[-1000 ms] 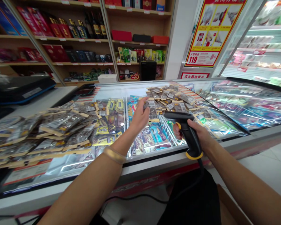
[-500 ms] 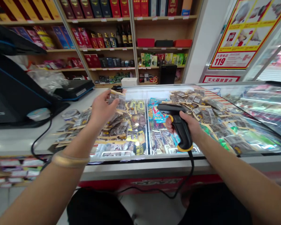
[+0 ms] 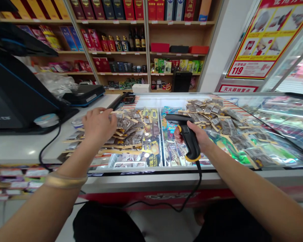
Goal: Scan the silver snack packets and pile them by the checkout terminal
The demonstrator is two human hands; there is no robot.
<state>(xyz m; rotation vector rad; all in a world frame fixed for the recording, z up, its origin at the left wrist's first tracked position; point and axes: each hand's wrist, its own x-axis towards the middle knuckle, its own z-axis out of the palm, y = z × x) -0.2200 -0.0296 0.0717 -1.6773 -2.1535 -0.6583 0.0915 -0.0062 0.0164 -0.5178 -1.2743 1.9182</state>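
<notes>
My left hand [image 3: 100,126], with a gold-coloured bracelet [image 3: 66,180] on its wrist, is over the left pile on the glass freezer top. Its fingers are curled, thumb and fingers closing on the edge of a clear packet [image 3: 119,119] with dark contents; the grip is partly hidden. More such packets [image 3: 132,136] with tan edges lie beneath and beside it. My right hand [image 3: 195,136] grips a black and yellow barcode scanner [image 3: 190,139] by its handle, its head turned left. From the handle a black cable [image 3: 200,178] hangs down in front of the freezer.
Another packet pile [image 3: 217,116] covers the right of the freezer [image 3: 151,181]. Wrapped frozen goods [image 3: 173,153] show through the glass. At left, a black checkout machine [image 3: 17,90] and a scale [image 3: 84,94] stand on the counter [image 3: 22,149]. Stocked shelves [image 3: 116,52] line the back.
My left hand has moved left and slightly down, from a packet lifted over the pile to the pile's left part. My right hand and the scanner have shifted a little left in view.
</notes>
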